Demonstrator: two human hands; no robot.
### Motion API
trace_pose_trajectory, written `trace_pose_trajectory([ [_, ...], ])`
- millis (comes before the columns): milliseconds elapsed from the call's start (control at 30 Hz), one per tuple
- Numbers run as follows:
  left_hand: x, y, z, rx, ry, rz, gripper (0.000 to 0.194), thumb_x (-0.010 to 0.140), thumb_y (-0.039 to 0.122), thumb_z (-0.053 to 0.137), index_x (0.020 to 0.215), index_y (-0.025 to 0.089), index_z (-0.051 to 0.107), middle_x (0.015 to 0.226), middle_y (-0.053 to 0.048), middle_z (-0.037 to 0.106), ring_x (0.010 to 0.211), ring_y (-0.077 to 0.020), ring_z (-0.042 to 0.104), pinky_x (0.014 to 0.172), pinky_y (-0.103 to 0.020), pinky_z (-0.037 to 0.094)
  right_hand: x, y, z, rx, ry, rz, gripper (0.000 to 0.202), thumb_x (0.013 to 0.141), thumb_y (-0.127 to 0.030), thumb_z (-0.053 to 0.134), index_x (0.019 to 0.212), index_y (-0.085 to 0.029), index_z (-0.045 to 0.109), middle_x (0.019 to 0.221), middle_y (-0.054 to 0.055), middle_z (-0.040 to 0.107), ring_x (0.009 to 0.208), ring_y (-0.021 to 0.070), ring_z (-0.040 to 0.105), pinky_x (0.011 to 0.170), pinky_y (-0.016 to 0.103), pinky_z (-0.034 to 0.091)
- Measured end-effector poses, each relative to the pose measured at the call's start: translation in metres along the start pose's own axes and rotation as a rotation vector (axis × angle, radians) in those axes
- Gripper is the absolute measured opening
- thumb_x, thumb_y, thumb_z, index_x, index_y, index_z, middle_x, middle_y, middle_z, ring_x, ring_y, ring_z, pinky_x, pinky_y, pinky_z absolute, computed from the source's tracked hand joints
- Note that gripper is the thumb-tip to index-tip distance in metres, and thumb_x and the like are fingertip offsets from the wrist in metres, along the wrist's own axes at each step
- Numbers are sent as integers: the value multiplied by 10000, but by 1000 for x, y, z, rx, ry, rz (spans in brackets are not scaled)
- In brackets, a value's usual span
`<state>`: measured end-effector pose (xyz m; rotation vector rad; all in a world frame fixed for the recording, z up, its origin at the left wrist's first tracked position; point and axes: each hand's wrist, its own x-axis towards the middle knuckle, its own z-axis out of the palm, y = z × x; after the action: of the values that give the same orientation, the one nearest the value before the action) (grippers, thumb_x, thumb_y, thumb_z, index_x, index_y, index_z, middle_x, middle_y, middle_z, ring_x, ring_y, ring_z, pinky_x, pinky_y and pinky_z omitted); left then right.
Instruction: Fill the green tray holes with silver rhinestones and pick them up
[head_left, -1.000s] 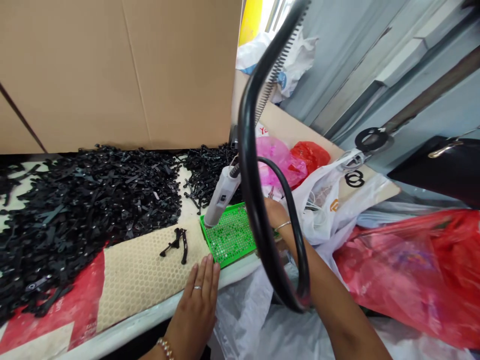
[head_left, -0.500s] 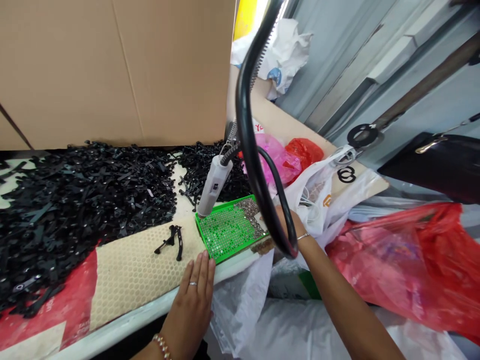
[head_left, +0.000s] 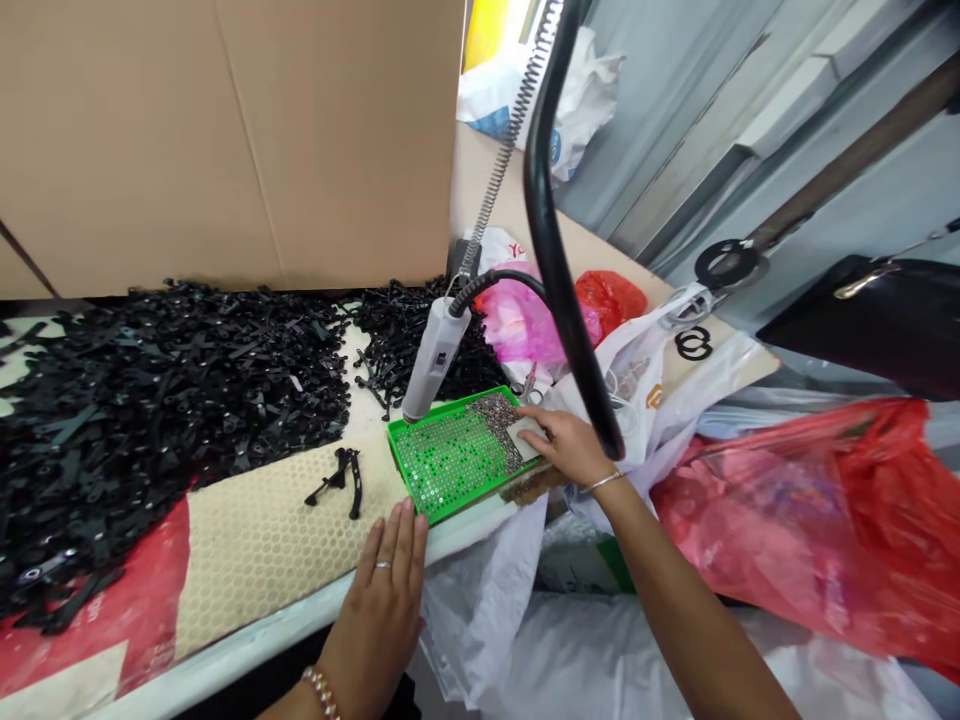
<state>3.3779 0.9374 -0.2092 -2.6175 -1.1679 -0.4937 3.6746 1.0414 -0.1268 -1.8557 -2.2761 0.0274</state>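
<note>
Checker: Changes since half a second ago?

Clerk: Black cable [head_left: 540, 190], thick, one: formerly across the right hand [head_left: 574, 445]; now swung clear of its fingers, lower bend near the wrist, at the hand's 3 o'clock. Coil spring [head_left: 499, 170], one: formerly mostly behind the cable; now in plain view.

Checker: Right hand, condition?

Clerk: Thumb and fingers pinching a flat whitish plate [head_left: 525, 437], at the hand's 9 o'clock.

Checker: And the green gridded tray [head_left: 480, 491]?

Clerk: Also at the right hand's 9 o'clock, the plate over its right end, beside small metal fasteners [head_left: 497, 420], heaped. More sit in the grid.

Checker: Left hand [head_left: 390, 585]?

Clerk: Laid flat, fingers straight and close together, tips by the tray's near-left corner; contact with the rim, cannot tell. Tray at that hand's 1 o'clock.

Checker: Neighbouring lots, from the tray?

Clerk: Spring-hung corded hand tool [head_left: 433, 365], tilted, 11 o'clock. Honeycomb mat [head_left: 270, 555], 8 o'clock, bearing black jointed parts [head_left: 354, 485], at 9.
</note>
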Motion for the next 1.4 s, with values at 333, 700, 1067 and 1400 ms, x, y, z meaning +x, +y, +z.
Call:
trace_pose_trajectory([
  [333, -1, 0, 0, 0, -8, -11, 967, 572, 498, 767, 1317, -40, 463, 1428, -279, 323, 1365, -386, 232, 1179, -484, 7, 7, 6, 9, -63, 0, -86, 324, 835, -361, 646, 1128, -224, 665, 708, 36, 658, 695, 203, 582, 732, 333, 402],
  [700, 2, 0, -3, -25, -7, 3, 954, 571, 464, 788, 1293, -72, 469, 1394, -289, 374, 1369, -397, 207, 1175, -486, -26, 19, -13, 23, -4, 143, -156, 275, 887, -333, 557, 1136, -252, 644, 886, 49, 700, 864, 228, 608, 1015, 461, 298],
  [1067, -1, 1, 2, -26, 24, -18, 920, 591, 478, 769, 1291, -44, 480, 1400, -268, 380, 1364, -390, 227, 1174, -488, -30, 55, -24, 35, 84, 185, 3, 295, 854, -336, 606, 1122, -220, 651, 678, 1, 647, 737, 191, 601, 910, 366, 359],
  [1400, 2, 1, -1, 6, 8, -16, 902, 585, 523, 761, 1265, -21, 525, 1398, -275, 378, 1361, -395, 235, 1172, -497, -28, 47, -15, 32, 195, 345, 153, 272, 846, -378, 565, 1039, -186, 566, 700, 23, 630, 712, 218, 596, 867, 415, 394],
])
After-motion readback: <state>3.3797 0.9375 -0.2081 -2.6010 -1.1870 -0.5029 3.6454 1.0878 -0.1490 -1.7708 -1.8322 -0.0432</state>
